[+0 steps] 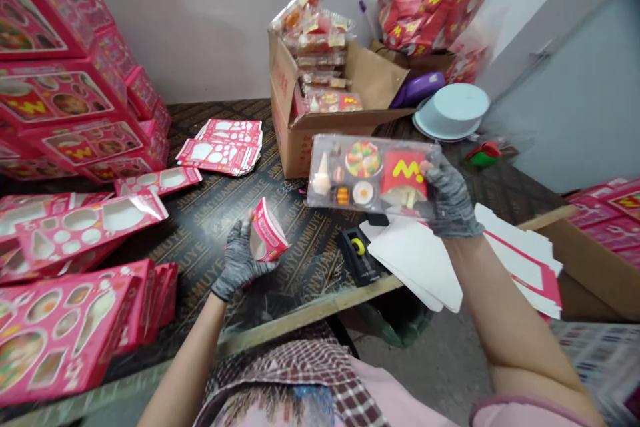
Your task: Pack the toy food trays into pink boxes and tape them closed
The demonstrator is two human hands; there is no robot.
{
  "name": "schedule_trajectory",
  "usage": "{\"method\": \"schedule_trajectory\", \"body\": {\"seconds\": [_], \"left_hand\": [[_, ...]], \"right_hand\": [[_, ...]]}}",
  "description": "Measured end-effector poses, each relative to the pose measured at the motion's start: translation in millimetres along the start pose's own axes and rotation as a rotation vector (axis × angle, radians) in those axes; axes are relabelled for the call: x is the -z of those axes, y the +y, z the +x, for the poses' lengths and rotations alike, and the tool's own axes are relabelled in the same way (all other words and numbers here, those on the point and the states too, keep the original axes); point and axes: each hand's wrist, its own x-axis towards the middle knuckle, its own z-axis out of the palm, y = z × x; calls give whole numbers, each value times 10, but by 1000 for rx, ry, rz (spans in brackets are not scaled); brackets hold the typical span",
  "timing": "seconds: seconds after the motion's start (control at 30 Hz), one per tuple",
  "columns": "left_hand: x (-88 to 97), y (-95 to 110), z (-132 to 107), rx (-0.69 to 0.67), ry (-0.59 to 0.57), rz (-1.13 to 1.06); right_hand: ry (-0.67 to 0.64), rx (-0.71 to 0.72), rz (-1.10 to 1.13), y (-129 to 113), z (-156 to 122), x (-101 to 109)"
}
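My left hand [241, 259], in a grey knit glove, holds a small pink and white printed card piece [267, 233] above the dark table. It looks like a curved or folded carton; its exact kind is unclear. My right hand [453, 195], gloved the same way, is closed on the right end of a clear plastic blister tray [327, 197]. Inside the tray show toy foods: an ice cream cone, a round pizza-like piece, a fried egg and a red fries pouch [400, 170]. The tray hangs before an open cardboard box [313, 140] with several similar packed trays.
Pink window boxes [75, 93] are stacked at left, with flat pink cartons [90, 227] below. Cut-out cards [225, 147] lie behind my left hand. A tape dispenser [359, 257], white sheets [417, 257], pale blue basin [457, 110] and bag of red pouches [433, 3] are at right.
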Motion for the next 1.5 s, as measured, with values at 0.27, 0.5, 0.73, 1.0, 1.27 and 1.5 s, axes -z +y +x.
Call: {"method": "schedule_trajectory", "body": {"seconds": [0.27,0.5,0.73,1.0,1.27,1.5], "left_hand": [[-45,198,-255,-116,-38,4],[20,300,-354,-164,-27,28],[52,373,-354,-254,-113,124],[140,481,-380,-299,-264,192],[-25,580,-449,-363,-414,191],[94,343,-343,-248,-358,204]], "right_hand": [[-181,-197,-53,298,-977,-197],[-224,-161,-128,274,-1085,-54],[-524,-304,-132,231,-1039,24],[-751,-327,-199,444,-827,184],[-1117,-468,-125,654,-1090,-200],[-929,-262,-170,682,-1220,-256]]}}
